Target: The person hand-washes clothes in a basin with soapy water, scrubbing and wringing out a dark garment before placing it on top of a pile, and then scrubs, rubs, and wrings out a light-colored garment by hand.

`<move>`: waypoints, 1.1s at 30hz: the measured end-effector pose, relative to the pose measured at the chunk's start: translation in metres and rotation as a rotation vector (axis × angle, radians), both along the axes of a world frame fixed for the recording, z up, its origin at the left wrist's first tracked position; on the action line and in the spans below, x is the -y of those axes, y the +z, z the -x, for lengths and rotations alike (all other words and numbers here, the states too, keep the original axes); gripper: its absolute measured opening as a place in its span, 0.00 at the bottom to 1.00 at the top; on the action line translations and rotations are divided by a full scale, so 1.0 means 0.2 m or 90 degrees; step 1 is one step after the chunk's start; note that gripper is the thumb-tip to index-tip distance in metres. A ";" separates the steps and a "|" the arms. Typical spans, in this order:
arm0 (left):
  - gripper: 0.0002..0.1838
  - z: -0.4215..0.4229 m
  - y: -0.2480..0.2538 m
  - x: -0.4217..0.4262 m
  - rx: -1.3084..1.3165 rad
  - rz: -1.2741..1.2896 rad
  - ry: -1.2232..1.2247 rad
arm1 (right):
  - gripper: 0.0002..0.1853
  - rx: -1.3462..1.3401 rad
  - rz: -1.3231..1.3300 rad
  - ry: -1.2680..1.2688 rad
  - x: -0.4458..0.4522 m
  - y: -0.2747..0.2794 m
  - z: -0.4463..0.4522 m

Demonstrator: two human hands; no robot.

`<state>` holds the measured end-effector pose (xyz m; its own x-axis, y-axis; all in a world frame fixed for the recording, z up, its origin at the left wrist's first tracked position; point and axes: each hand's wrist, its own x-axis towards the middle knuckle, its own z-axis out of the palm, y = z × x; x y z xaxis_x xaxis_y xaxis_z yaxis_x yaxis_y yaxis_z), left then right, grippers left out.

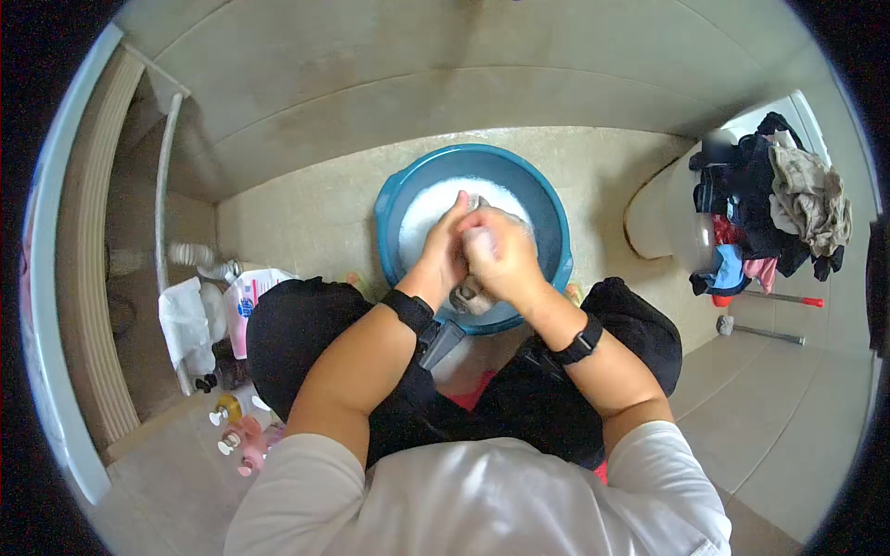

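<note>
A round blue basin (393, 199) on the floor holds white, sudsy water (422, 218). Over it, my left hand (446, 243) and my right hand (502, 250) are pressed together around a wet greyish cloth (475, 298). Part of the cloth hangs below my hands, and a bit shows above them. My right hand's fingers are curled closed on it, with some foam near the knuckles. The left hand is closed against the same cloth, its thumb pointing up; its other fingers are partly hidden.
Dark and grey clothes (807, 199) are piled at the right, beside a white toilet (654, 218). Pump bottles (243, 435) and a pink-and-white packet (241, 310) stand at the left. My knees flank the basin, and a tiled wall rises behind it.
</note>
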<state>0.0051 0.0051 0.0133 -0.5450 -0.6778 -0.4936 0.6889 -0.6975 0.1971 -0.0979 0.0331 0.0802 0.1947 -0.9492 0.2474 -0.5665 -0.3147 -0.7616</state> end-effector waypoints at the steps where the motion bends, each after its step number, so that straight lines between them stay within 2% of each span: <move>1: 0.20 0.03 -0.15 0.01 -0.088 0.051 0.003 | 0.13 -0.114 0.084 0.007 0.00 -0.01 0.00; 2: 0.16 0.06 -0.15 0.01 -0.064 0.022 0.037 | 0.12 -0.122 0.033 -0.018 0.00 -0.02 0.00; 3: 0.13 0.09 -0.11 -0.01 -0.025 0.004 0.076 | 0.12 -0.105 0.063 -0.001 0.07 -0.19 0.04; 5: 0.12 0.12 -0.11 -0.01 0.006 -0.026 0.061 | 0.12 -0.095 -0.073 -0.100 0.13 -0.20 0.12; 6: 0.12 0.10 -0.10 0.00 0.011 -0.027 0.056 | 0.12 -0.020 -0.050 -0.110 0.14 -0.25 0.18; 7: 0.13 0.07 -0.08 0.02 -0.040 -0.016 0.032 | 0.13 -0.162 -0.163 -0.135 0.16 -0.28 0.25; 9: 0.14 -0.02 -0.01 0.08 -0.088 0.000 -0.002 | 0.16 -0.257 -0.314 -0.186 0.19 -0.34 0.35; 10: 0.14 -0.06 0.05 0.10 -0.063 0.003 0.042 | 0.16 -0.254 -0.315 -0.191 0.18 -0.36 0.41; 12: 0.14 -0.11 0.20 0.12 -0.041 0.008 0.086 | 0.23 -0.202 -0.361 -0.001 0.18 -0.38 0.50; 13: 0.11 -0.12 0.31 0.10 -0.028 0.031 0.064 | 0.23 -0.201 -0.360 -0.002 0.17 -0.36 0.50; 15: 0.08 -0.14 0.33 0.07 -0.014 0.056 0.040 | 0.31 0.082 -0.376 0.108 0.13 -0.26 0.46; 16: 0.06 -0.13 0.29 0.05 0.008 0.166 -0.005 | 0.36 0.274 -0.419 0.116 0.10 -0.21 0.41; 17: 0.03 -0.13 0.25 0.03 0.030 0.275 -0.053 | 0.36 0.277 -0.418 0.112 0.09 -0.18 0.39; 18: 0.08 -0.14 0.27 0.01 0.096 0.403 -0.167 | 0.36 0.548 -0.605 0.118 0.10 -0.14 0.38; 19: 0.08 -0.12 0.27 -0.01 0.096 0.404 -0.171 | 0.36 0.824 -0.784 0.121 0.10 -0.12 0.38; 20: 0.09 -0.08 0.28 -0.03 0.270 0.655 -0.278 | 0.28 0.855 -0.823 0.091 0.12 -0.09 0.39; 21: 0.11 -0.05 0.30 -0.06 0.449 0.905 -0.382 | 0.28 0.856 -0.820 0.091 0.12 -0.12 0.38; 22: 0.18 -0.05 0.35 -0.09 0.483 0.858 -0.476 | 0.23 0.672 -0.720 0.045 0.13 -0.16 0.38; 23: 0.18 -0.05 0.35 -0.11 0.483 0.860 -0.475 | 0.17 0.490 -0.615 0.003 0.14 -0.19 0.38; 24: 0.20 -0.06 0.34 -0.13 0.558 0.892 -0.380 | 0.09 0.504 -0.537 0.000 0.14 -0.16 0.43; 25: 0.22 -0.07 0.31 -0.13 0.630 0.919 -0.282 | 0.11 0.574 -0.491 -0.050 0.15 -0.15 0.43; 26: 0.29 -0.10 0.22 -0.10 0.574 0.918 -0.170 | 0.12 0.654 -0.484 -0.053 0.16 -0.14 0.47; 27: 0.29 -0.13 0.17 -0.08 0.573 0.919 -0.170 | 0.13 0.734 -0.478 -0.059 0.16 -0.08 0.50; 28: 0.29 -0.16 0.14 -0.07 0.505 0.676 -0.167 | 0.15 0.816 -0.485 -0.026 0.16 -0.04 0.53; 29: 0.28 -0.18 0.11 -0.05 0.430 0.436 -0.158 | 0.15 0.815 -0.485 -0.027 0.16 -0.02 0.53; 30: 0.28 -0.18 0.11 -0.04 0.429 0.437 -0.157 | 0.17 0.837 -0.493 -0.033 0.15 0.01 0.51; 31: 0.26 -0.18 0.11 -0.02 0.335 0.408 -0.141 | 0.19 0.859 -0.502 -0.039 0.15 0.02 0.48; 32: 0.25 -0.18 0.11 -0.01 0.243 0.377 -0.124 | 0.15 0.856 -0.474 -0.059 0.15 0.03 0.44; 33: 0.25 -0.16 0.11 -0.01 0.245 0.374 -0.121 | 0.15 0.855 -0.478 -0.056 0.15 0.01 0.39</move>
